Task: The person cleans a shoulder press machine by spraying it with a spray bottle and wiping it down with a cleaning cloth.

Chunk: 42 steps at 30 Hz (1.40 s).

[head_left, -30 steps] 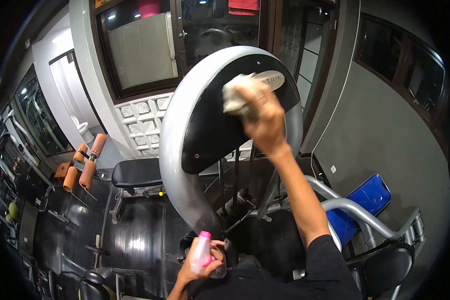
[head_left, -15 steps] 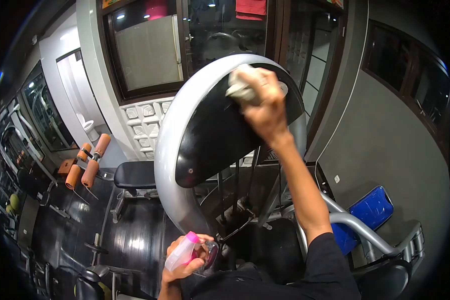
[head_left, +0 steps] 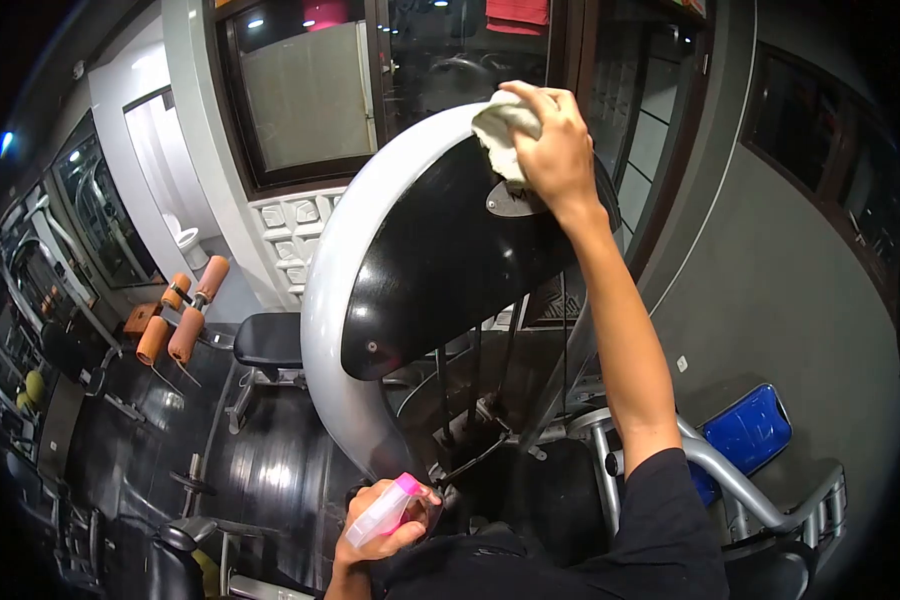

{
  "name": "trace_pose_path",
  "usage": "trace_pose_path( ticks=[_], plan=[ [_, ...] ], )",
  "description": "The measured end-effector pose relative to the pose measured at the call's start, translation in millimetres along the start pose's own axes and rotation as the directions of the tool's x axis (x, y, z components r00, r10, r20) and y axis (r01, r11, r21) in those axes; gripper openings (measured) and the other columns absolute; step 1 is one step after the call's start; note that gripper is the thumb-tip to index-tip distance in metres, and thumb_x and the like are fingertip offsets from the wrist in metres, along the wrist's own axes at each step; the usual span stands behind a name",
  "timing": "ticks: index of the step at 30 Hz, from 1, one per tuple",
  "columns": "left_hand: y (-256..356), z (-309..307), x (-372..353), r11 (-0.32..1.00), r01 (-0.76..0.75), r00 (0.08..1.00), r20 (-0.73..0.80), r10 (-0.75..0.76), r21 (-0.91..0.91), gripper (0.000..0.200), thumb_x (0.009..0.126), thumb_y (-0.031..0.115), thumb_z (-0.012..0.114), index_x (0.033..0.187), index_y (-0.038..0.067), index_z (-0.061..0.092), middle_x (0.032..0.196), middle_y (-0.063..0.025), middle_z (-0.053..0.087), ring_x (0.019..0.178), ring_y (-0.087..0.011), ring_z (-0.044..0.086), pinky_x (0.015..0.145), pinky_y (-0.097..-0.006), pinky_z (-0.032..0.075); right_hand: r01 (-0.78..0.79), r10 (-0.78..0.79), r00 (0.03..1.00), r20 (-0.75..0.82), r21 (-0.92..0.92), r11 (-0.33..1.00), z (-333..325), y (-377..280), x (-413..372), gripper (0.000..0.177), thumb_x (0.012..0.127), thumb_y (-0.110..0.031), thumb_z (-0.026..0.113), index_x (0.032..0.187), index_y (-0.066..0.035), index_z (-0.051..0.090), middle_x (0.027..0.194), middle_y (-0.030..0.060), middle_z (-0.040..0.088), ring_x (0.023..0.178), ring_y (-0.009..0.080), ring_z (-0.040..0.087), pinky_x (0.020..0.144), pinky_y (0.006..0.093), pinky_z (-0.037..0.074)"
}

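My right hand [head_left: 562, 150] presses a whitish cloth [head_left: 508, 130] to the upper edge of a machine's black panel [head_left: 440, 260], where it meets the curved silver frame [head_left: 335, 270]. Just below the cloth, an oval badge [head_left: 515, 203] on the panel is partly covered by my hand. Low in the view, close to my body, my left hand [head_left: 380, 525] is wrapped round a translucent spray bottle with a pink top [head_left: 382, 512].
A black padded bench [head_left: 268, 340] and orange foam rollers [head_left: 182, 310] stand to the left. At the right are a blue padded seat [head_left: 750, 430] and silver machine tubes [head_left: 730, 478]. Cables or rods hang below the panel. Windows [head_left: 300, 100] lie behind.
My right hand and the cloth have moved up and slightly right to the panel's top edge, uncovering part of the badge. The view has shifted slightly.
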<state>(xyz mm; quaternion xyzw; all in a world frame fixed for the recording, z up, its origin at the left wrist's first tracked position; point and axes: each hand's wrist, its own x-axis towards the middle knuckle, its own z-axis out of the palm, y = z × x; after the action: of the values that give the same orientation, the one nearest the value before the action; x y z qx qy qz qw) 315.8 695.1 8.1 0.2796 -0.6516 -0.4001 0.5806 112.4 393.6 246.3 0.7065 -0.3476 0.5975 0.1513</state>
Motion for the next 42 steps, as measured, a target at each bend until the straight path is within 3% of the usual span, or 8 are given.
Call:
trace_pose_path(
  ticks=[4,10,12,19,24,34,38,42],
  plan=[
    [3,8,-4,0.991,0.072,0.996,-0.05,-0.078,-0.111,0.034,0.08,0.007,0.072,0.108,-0.005,0.056,0.088,-0.0124,0.07,0.063,-0.0149,0.065,0.062,-0.0268,0.052,0.147,-0.147,0.989,-0.014,0.172,0.974,0,-39,-15,0.036,0.076,-0.007,0.067,0.111,-0.017,0.063,0.107,0.0145,0.06,0.095,0.0336,0.063,0.084,0.0424,0.054],
    [0,23,18,0.999,0.02,0.997,0.073,-0.018,-0.028,0.03,0.08,0.008,0.072,0.104,-0.003,0.06,0.079,-0.0095,0.068,0.063,-0.0165,0.065,0.063,-0.0274,0.052,0.459,-0.656,0.722,0.22,0.557,0.692,-7,-141,-122,0.021,0.076,-0.012,0.061,0.097,-0.006,0.06,0.103,0.0134,0.062,0.099,0.0296,0.063,0.083,0.0415,0.055],
    [0,30,24,1.0,0.006,0.995,0.099,-0.003,-0.028,0.029,0.079,0.008,0.073,0.103,-0.003,0.061,0.077,-0.0088,0.067,0.064,-0.0169,0.066,0.063,-0.0272,0.052,0.669,-0.733,0.68,0.009,0.4,0.626,2,-142,-143,0.026,0.081,-0.017,0.06,0.105,-0.013,0.064,0.107,0.0143,0.061,0.104,0.0284,0.063,0.084,0.0384,0.056],
    [-1,39,22,0.998,0.056,0.992,0.108,-0.059,0.028,0.027,0.079,0.007,0.074,0.103,-0.002,0.063,0.075,-0.0075,0.066,0.065,-0.0161,0.067,0.063,-0.0266,0.051,0.186,-0.18,0.982,-0.055,0.134,0.973,-46,-17,-109,0.052,0.063,-0.003,0.076,0.113,-0.017,0.068,0.114,0.0169,0.055,0.105,0.0327,0.06,0.089,0.0386,0.053],
    [1,45,16,0.995,0.101,0.992,0.073,-0.101,0.012,0.027,0.079,0.008,0.073,0.103,-0.002,0.064,0.075,-0.0073,0.066,0.064,-0.0165,0.066,0.062,-0.0269,0.051,-0.362,0.404,0.892,-0.202,0.216,0.907,-43,94,-118,0.053,0.075,0.012,0.051,0.121,-0.01,0.063,0.114,0.0145,0.057,0.107,0.0273,0.059,0.095,0.0337,0.046],
    [-19,60,39,0.996,0.029,0.979,0.197,-0.045,0.084,0.029,0.078,0.007,0.073,0.104,-0.002,0.064,0.076,-0.0083,0.066,0.068,-0.0196,0.065,0.064,-0.0299,0.05,0.432,-0.44,0.894,-0.083,0.417,0.8,-25,-77,-131,0.031,0.076,-0.011,0.068,0.107,-0.015,0.067,0.11,0.0137,0.062,0.102,0.0293,0.063,0.091,0.0392,0.054],
    [-28,65,51,0.995,0.015,0.97,0.239,-0.04,0.103,0.032,0.076,0.005,0.075,0.105,-0.002,0.063,0.078,-0.0089,0.066,0.068,-0.0208,0.065,0.063,-0.03,0.05,0.393,-0.351,0.919,-0.178,0.389,0.833,-31,-47,-117,0.035,0.072,-0.01,0.072,0.106,-0.018,0.068,0.103,0.0117,0.063,0.098,0.0265,0.064,0.087,0.036,0.056],
    [-36,66,54,0.993,0.011,0.969,0.243,-0.039,0.118,0.035,0.075,0.006,0.077,0.105,-0.003,0.063,0.079,-0.0089,0.066,0.066,-0.0213,0.064,0.062,-0.0306,0.05,0.007,0.015,0.997,-0.075,0.287,0.958,-46,32,-93,0.048,0.067,-0.004,0.075,0.112,-0.015,0.067,0.108,0.0165,0.058,0.097,0.0337,0.062,0.084,0.0392,0.053]
  ],
)
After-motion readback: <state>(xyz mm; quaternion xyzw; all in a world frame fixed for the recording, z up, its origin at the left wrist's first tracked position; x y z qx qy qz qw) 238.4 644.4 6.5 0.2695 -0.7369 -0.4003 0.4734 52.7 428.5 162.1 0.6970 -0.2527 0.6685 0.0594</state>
